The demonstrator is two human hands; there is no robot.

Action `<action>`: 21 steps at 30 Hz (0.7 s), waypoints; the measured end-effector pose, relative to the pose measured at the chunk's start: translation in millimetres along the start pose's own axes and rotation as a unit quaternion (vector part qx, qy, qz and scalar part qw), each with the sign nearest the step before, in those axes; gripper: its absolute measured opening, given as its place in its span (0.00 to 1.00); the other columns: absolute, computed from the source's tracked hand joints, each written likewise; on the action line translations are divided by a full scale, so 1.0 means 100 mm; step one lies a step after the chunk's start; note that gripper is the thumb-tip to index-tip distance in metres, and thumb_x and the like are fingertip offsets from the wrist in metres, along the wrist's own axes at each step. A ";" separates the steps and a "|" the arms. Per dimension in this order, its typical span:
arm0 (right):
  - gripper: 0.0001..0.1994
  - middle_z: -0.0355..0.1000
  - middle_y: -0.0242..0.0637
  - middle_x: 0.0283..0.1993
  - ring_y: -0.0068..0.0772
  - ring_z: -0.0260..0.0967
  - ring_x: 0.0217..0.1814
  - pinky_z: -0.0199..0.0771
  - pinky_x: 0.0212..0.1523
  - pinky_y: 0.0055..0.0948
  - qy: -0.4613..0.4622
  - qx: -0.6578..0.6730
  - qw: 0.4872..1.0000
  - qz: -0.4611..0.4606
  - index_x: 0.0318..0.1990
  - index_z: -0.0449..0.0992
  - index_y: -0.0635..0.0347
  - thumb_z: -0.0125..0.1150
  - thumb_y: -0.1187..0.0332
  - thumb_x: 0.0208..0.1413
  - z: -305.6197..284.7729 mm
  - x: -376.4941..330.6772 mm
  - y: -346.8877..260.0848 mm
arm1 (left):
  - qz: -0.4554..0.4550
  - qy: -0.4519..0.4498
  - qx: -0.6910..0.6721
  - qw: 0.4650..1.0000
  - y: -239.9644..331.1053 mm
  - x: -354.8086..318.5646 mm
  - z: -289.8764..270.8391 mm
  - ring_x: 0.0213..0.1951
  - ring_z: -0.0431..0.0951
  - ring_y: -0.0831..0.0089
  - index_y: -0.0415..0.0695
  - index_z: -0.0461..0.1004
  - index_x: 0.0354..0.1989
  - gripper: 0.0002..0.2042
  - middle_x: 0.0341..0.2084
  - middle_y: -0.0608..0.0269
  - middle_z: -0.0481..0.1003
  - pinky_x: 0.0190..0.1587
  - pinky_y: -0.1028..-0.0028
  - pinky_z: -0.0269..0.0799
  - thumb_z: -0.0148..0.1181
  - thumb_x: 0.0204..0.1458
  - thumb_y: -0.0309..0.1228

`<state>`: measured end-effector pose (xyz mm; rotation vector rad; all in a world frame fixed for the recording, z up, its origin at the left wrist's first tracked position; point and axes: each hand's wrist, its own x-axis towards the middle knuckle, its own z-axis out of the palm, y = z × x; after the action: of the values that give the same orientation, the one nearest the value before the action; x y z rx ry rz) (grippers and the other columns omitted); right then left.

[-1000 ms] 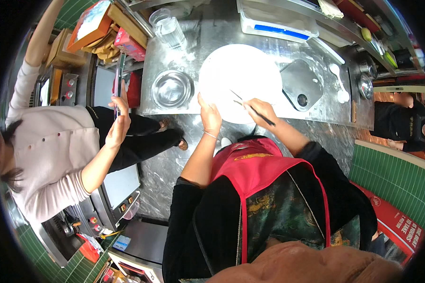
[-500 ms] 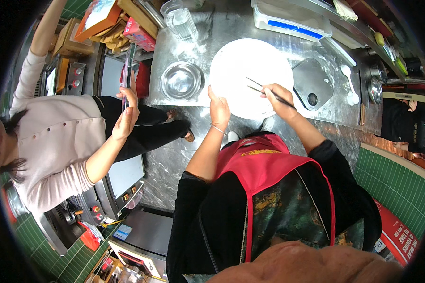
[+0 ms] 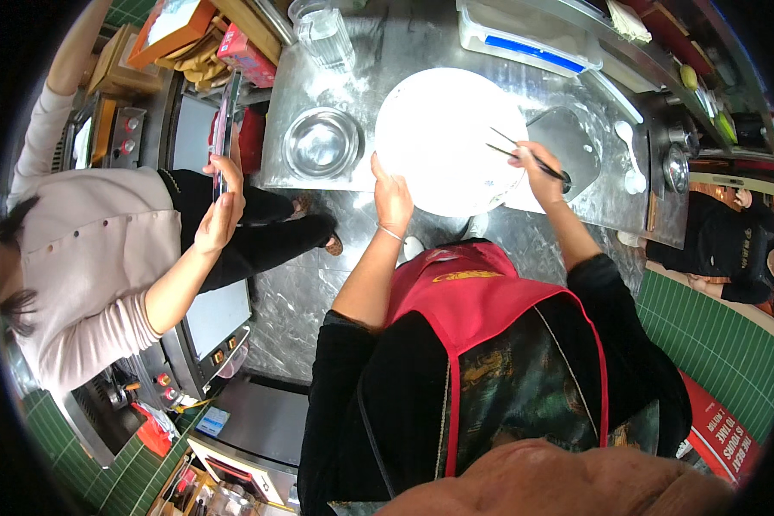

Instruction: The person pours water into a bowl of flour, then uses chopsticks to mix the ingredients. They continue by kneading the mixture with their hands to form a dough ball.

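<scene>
A large round white basin stands at the near edge of the steel worktop. Glare washes out its inside, so any contents cannot be made out. My left hand grips its near left rim, thumb up along the edge and the fingers partly hidden. Over the right side of the basin, my right hand holds a pair of dark chopsticks, whose tips point left, slightly apart, above the white surface. Close by on the left sits a shiny steel bowl.
A clear pitcher, a lidded clear box, a grey tray and a white spoon surround the basin on the steel worktop. At left, a person holds up a phone. Another person is at far right.
My right hand and the chopsticks have moved right across the basin. My left hand keeps its hold on the rim. The person at far right shows more fully.
</scene>
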<state>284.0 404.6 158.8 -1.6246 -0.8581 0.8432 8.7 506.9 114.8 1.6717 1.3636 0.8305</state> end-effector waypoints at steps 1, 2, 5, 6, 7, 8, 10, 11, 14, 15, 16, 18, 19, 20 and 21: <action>0.10 0.76 0.40 0.38 0.28 0.77 0.39 0.78 0.41 0.26 -0.011 0.020 1.000 0.002 0.45 0.75 0.69 0.53 0.71 0.63 0.17 -0.02 0.05 | -0.002 -0.003 -0.002 1.000 0.00 0.01 -0.01 0.40 0.78 0.47 0.34 0.39 0.68 0.31 0.40 0.36 0.75 0.45 0.60 0.72 0.40 0.55 0.21; 0.09 0.76 0.40 0.38 0.27 0.77 0.39 0.77 0.42 0.26 -0.064 0.066 0.996 -0.018 0.44 0.75 0.68 0.53 0.71 0.63 0.39 -0.05 0.09 | 0.008 0.000 -0.012 1.000 0.01 0.00 -0.02 0.40 0.78 0.48 0.34 0.38 0.68 0.31 0.40 0.36 0.75 0.45 0.60 0.72 0.40 0.55 0.21; 0.09 0.76 0.39 0.37 0.27 0.76 0.39 0.77 0.42 0.25 -0.094 0.056 0.994 0.007 0.45 0.75 0.68 0.54 0.71 0.63 0.70 -0.36 0.07 | -0.019 -0.023 0.010 1.000 0.01 0.01 -0.04 0.41 0.78 0.48 0.34 0.38 0.68 0.32 0.41 0.36 0.75 0.45 0.60 0.72 0.41 0.55 0.21; 0.09 0.76 0.40 0.37 0.27 0.76 0.39 0.77 0.42 0.25 -0.113 0.071 0.991 0.017 0.45 0.75 0.68 0.54 0.72 0.63 0.68 -0.47 0.03 | -0.024 -0.026 0.011 0.999 0.02 0.01 -0.04 0.40 0.78 0.47 0.33 0.38 0.68 0.32 0.40 0.36 0.75 0.44 0.60 0.72 0.41 0.55 0.21; 0.09 0.76 0.39 0.37 0.27 0.76 0.40 0.77 0.42 0.25 -0.098 0.057 0.993 0.020 0.45 0.75 0.68 0.54 0.73 0.62 0.58 -0.58 -0.03 | -0.023 -0.021 0.009 0.999 0.02 0.01 -0.04 0.40 0.78 0.47 0.33 0.38 0.68 0.32 0.40 0.36 0.75 0.44 0.60 0.72 0.41 0.55 0.21; 0.08 0.76 0.39 0.37 0.27 0.76 0.40 0.76 0.42 0.24 -0.126 0.041 0.991 0.020 0.45 0.75 0.68 0.54 0.73 0.62 0.41 -0.67 -0.08 | -0.022 -0.019 0.001 1.000 0.02 0.01 -0.03 0.40 0.78 0.46 0.33 0.38 0.68 0.32 0.40 0.36 0.75 0.44 0.60 0.72 0.41 0.55 0.21; 0.09 0.77 0.39 0.37 0.27 0.77 0.39 0.76 0.42 0.24 -0.069 -0.141 0.987 -0.030 0.46 0.76 0.67 0.55 0.74 0.61 -0.01 -0.67 -0.17 | -0.017 -0.020 0.007 1.000 0.01 0.01 -0.04 0.40 0.78 0.46 0.34 0.38 0.68 0.32 0.39 0.36 0.75 0.44 0.60 0.72 0.41 0.55 0.21; 0.09 0.77 0.41 0.38 0.27 0.78 0.39 0.77 0.42 0.25 -0.050 -0.205 0.974 -0.086 0.46 0.76 0.67 0.55 0.72 0.62 -0.18 -0.58 -0.19 | -0.021 -0.020 0.006 1.000 0.01 0.02 -0.03 0.40 0.78 0.46 0.34 0.38 0.68 0.32 0.39 0.36 0.75 0.44 0.60 0.72 0.41 0.55 0.21; 0.10 0.77 0.42 0.38 0.29 0.78 0.40 0.78 0.42 0.25 0.021 -0.104 0.993 -0.046 0.46 0.75 0.69 0.55 0.72 0.62 -0.21 -0.18 -0.09 | -0.015 -0.029 -0.001 0.999 0.00 0.03 -0.05 0.39 0.78 0.46 0.33 0.38 0.68 0.32 0.39 0.36 0.75 0.43 0.60 0.72 0.42 0.56 0.22; 0.10 0.77 0.42 0.38 0.30 0.78 0.40 0.78 0.42 0.25 0.034 -0.048 0.998 -0.037 0.45 0.75 0.69 0.55 0.72 0.62 -0.08 -0.05 -0.04 | -0.006 -0.030 0.000 1.000 -0.01 0.03 -0.05 0.39 0.78 0.46 0.33 0.38 0.68 0.32 0.38 0.36 0.75 0.43 0.60 0.72 0.42 0.56 0.22; 0.10 0.77 0.42 0.38 0.30 0.78 0.40 0.78 0.42 0.25 0.069 0.004 0.997 0.016 0.45 0.75 0.70 0.55 0.72 0.62 0.05 0.04 0.00 | -0.008 -0.032 0.000 0.999 -0.01 0.04 -0.05 0.38 0.78 0.46 0.33 0.38 0.68 0.32 0.38 0.36 0.75 0.42 0.59 0.72 0.42 0.56 0.22; 0.10 0.77 0.43 0.39 0.30 0.78 0.39 0.78 0.42 0.25 -0.035 0.040 0.997 -0.047 0.45 0.75 0.70 0.54 0.71 0.62 0.32 0.07 0.04 | -0.018 -0.038 0.009 0.999 -0.01 0.02 -0.06 0.37 0.78 0.46 0.33 0.37 0.68 0.32 0.37 0.35 0.75 0.41 0.59 0.72 0.42 0.56 0.22; 0.10 0.77 0.42 0.39 0.30 0.78 0.39 0.77 0.42 0.25 -0.029 0.019 0.999 -0.029 0.45 0.75 0.70 0.54 0.72 0.62 0.41 0.01 0.01 | -0.024 -0.039 0.018 0.999 -0.01 0.02 -0.06 0.36 0.78 0.45 0.33 0.37 0.68 0.32 0.36 0.35 0.75 0.40 0.58 0.72 0.42 0.56 0.22; 0.09 0.77 0.42 0.39 0.29 0.78 0.39 0.77 0.42 0.25 -0.064 0.023 0.997 -0.046 0.44 0.75 0.69 0.54 0.72 0.62 0.49 -0.08 -0.03 | -0.023 -0.038 0.026 0.999 -0.01 0.02 -0.06 0.36 0.78 0.45 0.33 0.37 0.68 0.32 0.35 0.35 0.75 0.39 0.58 0.72 0.41 0.56 0.22; 0.08 0.77 0.42 0.39 0.29 0.78 0.39 0.77 0.43 0.25 -0.068 -0.007 0.997 -0.036 0.43 0.75 0.68 0.54 0.73 0.62 0.54 -0.19 -0.10 | -0.016 -0.039 0.029 0.999 -0.01 0.02 -0.06 0.35 0.77 0.45 0.34 0.37 0.68 0.32 0.35 0.35 0.75 0.39 0.58 0.72 0.42 0.56 0.22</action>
<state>226.7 414.8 159.9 -1.5535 -1.0136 0.9064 3.7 510.5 116.2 1.7043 1.3686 0.7056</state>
